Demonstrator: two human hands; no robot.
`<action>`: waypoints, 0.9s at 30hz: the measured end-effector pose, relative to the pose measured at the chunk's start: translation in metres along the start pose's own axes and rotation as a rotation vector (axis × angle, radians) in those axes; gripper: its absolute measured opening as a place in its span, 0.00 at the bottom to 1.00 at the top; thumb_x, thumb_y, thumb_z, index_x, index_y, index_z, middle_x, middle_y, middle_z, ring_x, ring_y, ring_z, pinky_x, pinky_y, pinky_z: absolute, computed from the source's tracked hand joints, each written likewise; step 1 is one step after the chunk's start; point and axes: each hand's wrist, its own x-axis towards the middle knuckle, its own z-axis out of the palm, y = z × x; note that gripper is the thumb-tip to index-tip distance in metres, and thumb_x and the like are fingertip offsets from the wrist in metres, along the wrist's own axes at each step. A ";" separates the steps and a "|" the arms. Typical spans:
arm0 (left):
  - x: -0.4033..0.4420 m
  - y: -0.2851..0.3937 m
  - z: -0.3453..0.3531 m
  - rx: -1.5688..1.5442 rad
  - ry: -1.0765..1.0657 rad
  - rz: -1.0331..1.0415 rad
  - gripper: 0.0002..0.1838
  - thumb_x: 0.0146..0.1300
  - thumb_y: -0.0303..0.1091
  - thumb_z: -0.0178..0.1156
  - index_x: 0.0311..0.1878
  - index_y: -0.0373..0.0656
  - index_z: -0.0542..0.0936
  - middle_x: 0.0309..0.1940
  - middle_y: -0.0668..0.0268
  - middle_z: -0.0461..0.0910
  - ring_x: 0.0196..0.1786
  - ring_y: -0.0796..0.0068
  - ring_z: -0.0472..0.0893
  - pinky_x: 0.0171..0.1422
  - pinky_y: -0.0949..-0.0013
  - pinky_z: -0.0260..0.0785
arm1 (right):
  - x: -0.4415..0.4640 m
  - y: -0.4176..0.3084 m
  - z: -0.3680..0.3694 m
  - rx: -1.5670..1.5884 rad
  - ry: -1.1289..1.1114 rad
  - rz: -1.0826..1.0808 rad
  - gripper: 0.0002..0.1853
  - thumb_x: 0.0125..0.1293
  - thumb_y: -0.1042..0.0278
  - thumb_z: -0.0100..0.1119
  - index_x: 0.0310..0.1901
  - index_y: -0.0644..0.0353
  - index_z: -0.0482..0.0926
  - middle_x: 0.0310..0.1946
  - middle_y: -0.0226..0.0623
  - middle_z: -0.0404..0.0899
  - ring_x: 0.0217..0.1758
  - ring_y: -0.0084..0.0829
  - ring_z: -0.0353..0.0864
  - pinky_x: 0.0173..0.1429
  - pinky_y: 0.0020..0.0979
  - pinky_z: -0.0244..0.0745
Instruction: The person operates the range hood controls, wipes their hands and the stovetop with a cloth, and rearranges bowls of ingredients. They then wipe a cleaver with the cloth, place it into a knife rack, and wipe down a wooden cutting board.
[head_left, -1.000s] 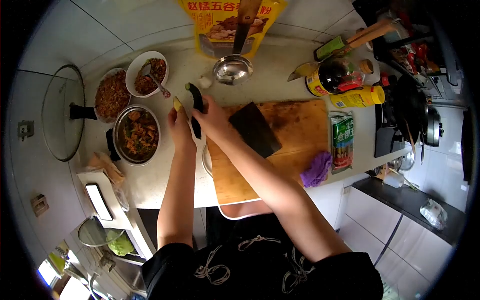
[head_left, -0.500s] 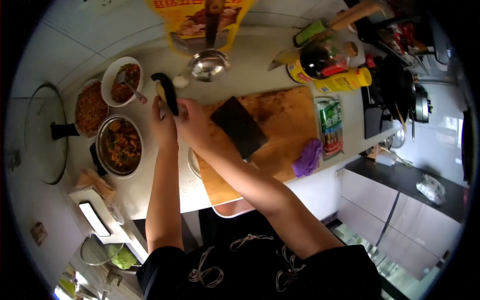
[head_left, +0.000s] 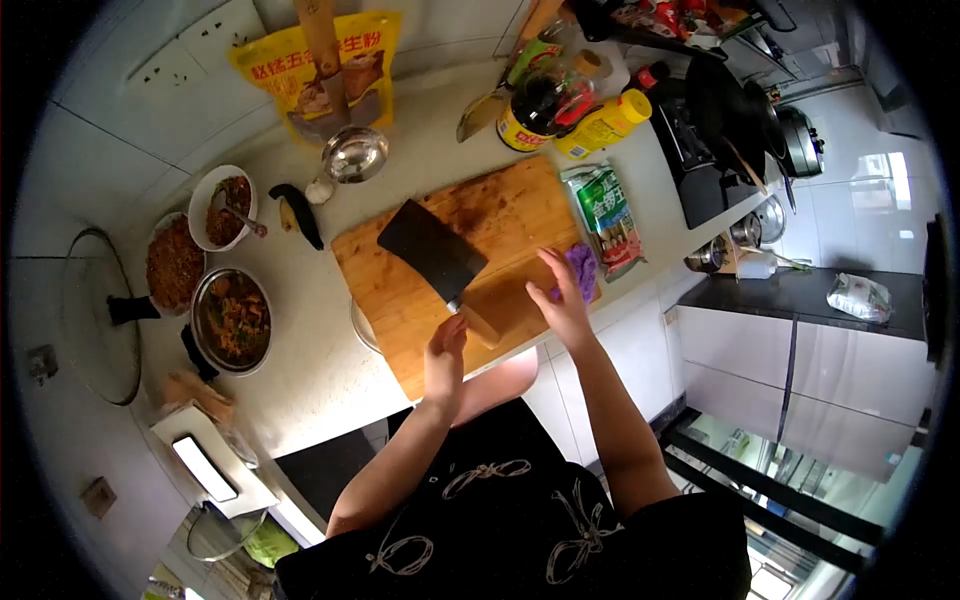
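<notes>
A cleaver with a dark blade (head_left: 432, 251) and a wooden handle lies on the wooden cutting board (head_left: 385, 345). My left hand (head_left: 445, 358) is at the board's front edge, just left of the handle, its fingers slightly curled and nothing visible in them. To the right, my right hand (head_left: 562, 300) hovers with fingers apart, beside a purple cloth (head_left: 580, 270). A dark curved vegetable (head_left: 301, 216) lies on the counter with a yellowish piece (head_left: 287, 214) against it, near a garlic bulb (head_left: 319, 191).
Food fills two bowls (head_left: 222, 208) (head_left: 231, 320) and a plate (head_left: 175, 262) at the left. Behind the board are a metal ladle (head_left: 355, 154), a yellow bag (head_left: 300, 85), a dark sauce bottle (head_left: 538, 112) and a yellow bottle (head_left: 604, 124). A green packet (head_left: 605, 215) lies right of the board.
Both hands have let go of the dark vegetable and the yellowish piece, which now lie on the counter. My hands have moved right and towards me, over the board's front. The view has shifted.
</notes>
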 end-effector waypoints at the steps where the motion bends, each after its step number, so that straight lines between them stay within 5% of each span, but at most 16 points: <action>1: 0.000 -0.007 -0.001 -0.004 0.005 -0.051 0.16 0.70 0.31 0.52 0.59 0.39 0.74 0.54 0.64 0.76 0.55 0.73 0.74 0.61 0.72 0.62 | -0.004 0.010 -0.007 -0.161 0.039 0.025 0.33 0.60 0.64 0.65 0.66 0.55 0.65 0.68 0.50 0.59 0.72 0.49 0.56 0.73 0.49 0.50; 3: -0.002 -0.013 0.004 0.002 0.071 -0.144 0.16 0.70 0.36 0.54 0.57 0.40 0.75 0.54 0.65 0.76 0.57 0.73 0.74 0.63 0.69 0.62 | -0.015 0.029 -0.015 -0.480 0.103 0.075 0.38 0.56 0.62 0.68 0.68 0.52 0.62 0.69 0.54 0.55 0.73 0.55 0.51 0.73 0.54 0.47; 5: -0.007 -0.011 0.017 0.012 0.188 -0.223 0.17 0.68 0.40 0.57 0.54 0.41 0.75 0.53 0.67 0.76 0.55 0.75 0.74 0.60 0.69 0.63 | -0.018 0.062 -0.012 -0.467 0.115 0.056 0.43 0.51 0.61 0.71 0.69 0.47 0.60 0.71 0.56 0.51 0.73 0.61 0.45 0.72 0.60 0.43; 8: 0.004 -0.027 0.027 0.070 0.252 -0.126 0.16 0.64 0.42 0.61 0.38 0.36 0.78 0.32 0.67 0.78 0.31 0.79 0.73 0.34 0.74 0.65 | -0.026 0.079 -0.001 -0.534 0.177 0.022 0.42 0.49 0.66 0.70 0.68 0.43 0.63 0.68 0.52 0.56 0.71 0.62 0.50 0.71 0.59 0.47; 11: 0.032 -0.046 0.034 0.235 0.345 -0.046 0.15 0.62 0.41 0.64 0.34 0.36 0.78 0.24 0.72 0.74 0.24 0.81 0.69 0.28 0.72 0.61 | -0.021 0.098 0.002 -0.463 0.252 -0.030 0.36 0.44 0.72 0.67 0.61 0.45 0.72 0.64 0.49 0.63 0.68 0.57 0.58 0.70 0.58 0.48; 12: 0.028 -0.034 0.043 0.244 0.396 -0.124 0.17 0.56 0.40 0.69 0.36 0.36 0.77 0.25 0.67 0.75 0.25 0.76 0.72 0.31 0.70 0.66 | -0.016 0.088 -0.003 -0.479 0.307 -0.046 0.32 0.43 0.77 0.63 0.56 0.46 0.75 0.59 0.47 0.68 0.62 0.52 0.66 0.65 0.55 0.59; 15: 0.055 -0.067 0.053 0.595 0.814 -0.061 0.22 0.50 0.42 0.72 0.40 0.36 0.76 0.26 0.62 0.78 0.25 0.68 0.76 0.33 0.64 0.71 | -0.004 0.091 -0.014 -0.234 0.285 -0.067 0.32 0.42 0.79 0.62 0.54 0.47 0.76 0.54 0.47 0.71 0.57 0.50 0.71 0.58 0.49 0.69; 16: 0.052 -0.065 0.061 0.630 0.921 -0.071 0.25 0.48 0.43 0.71 0.43 0.37 0.74 0.34 0.56 0.79 0.30 0.62 0.78 0.39 0.62 0.74 | -0.001 0.085 -0.017 -0.280 0.361 -0.193 0.29 0.45 0.83 0.60 0.52 0.50 0.76 0.49 0.44 0.75 0.46 0.41 0.78 0.45 0.38 0.78; 19: 0.038 -0.041 0.060 0.226 0.712 -0.220 0.23 0.54 0.42 0.67 0.46 0.38 0.71 0.42 0.57 0.76 0.35 0.65 0.79 0.42 0.65 0.75 | 0.004 0.072 -0.018 0.422 0.096 0.098 0.26 0.52 0.85 0.56 0.55 0.53 0.74 0.48 0.41 0.78 0.37 0.29 0.79 0.33 0.28 0.76; 20: 0.020 -0.029 0.061 -0.008 0.558 -0.123 0.19 0.59 0.38 0.61 0.49 0.39 0.69 0.44 0.58 0.75 0.38 0.68 0.81 0.43 0.68 0.76 | 0.003 0.060 -0.020 0.754 -0.012 0.303 0.26 0.57 0.88 0.50 0.58 0.56 0.71 0.48 0.40 0.79 0.30 0.21 0.75 0.23 0.21 0.68; 21: 0.005 -0.018 0.066 -0.167 0.552 -0.001 0.15 0.63 0.33 0.56 0.50 0.42 0.67 0.35 0.63 0.78 0.30 0.73 0.80 0.33 0.70 0.73 | 0.005 0.033 -0.028 0.892 -0.060 0.319 0.27 0.59 0.88 0.50 0.61 0.57 0.68 0.51 0.41 0.76 0.29 0.22 0.74 0.29 0.21 0.71; 23: -0.027 0.014 0.064 -0.338 0.519 -0.042 0.14 0.64 0.31 0.55 0.51 0.43 0.66 0.29 0.65 0.78 0.24 0.76 0.75 0.26 0.73 0.68 | 0.006 0.001 -0.039 1.027 -0.189 0.263 0.27 0.60 0.89 0.49 0.61 0.58 0.67 0.55 0.42 0.74 0.34 0.24 0.76 0.30 0.22 0.73; 25: -0.050 0.015 0.030 -0.107 0.329 -0.093 0.13 0.64 0.30 0.54 0.51 0.43 0.67 0.28 0.65 0.76 0.20 0.79 0.70 0.22 0.75 0.63 | 0.007 -0.016 -0.031 0.907 -0.189 0.031 0.25 0.62 0.86 0.52 0.60 0.58 0.67 0.57 0.41 0.70 0.46 0.27 0.78 0.33 0.25 0.77; 27: -0.074 0.017 0.014 -0.033 0.223 -0.087 0.12 0.63 0.27 0.54 0.48 0.42 0.68 0.25 0.66 0.73 0.17 0.79 0.69 0.20 0.75 0.60 | 0.005 -0.041 -0.032 0.794 -0.367 0.064 0.24 0.61 0.83 0.56 0.59 0.57 0.69 0.53 0.42 0.73 0.49 0.28 0.78 0.36 0.25 0.79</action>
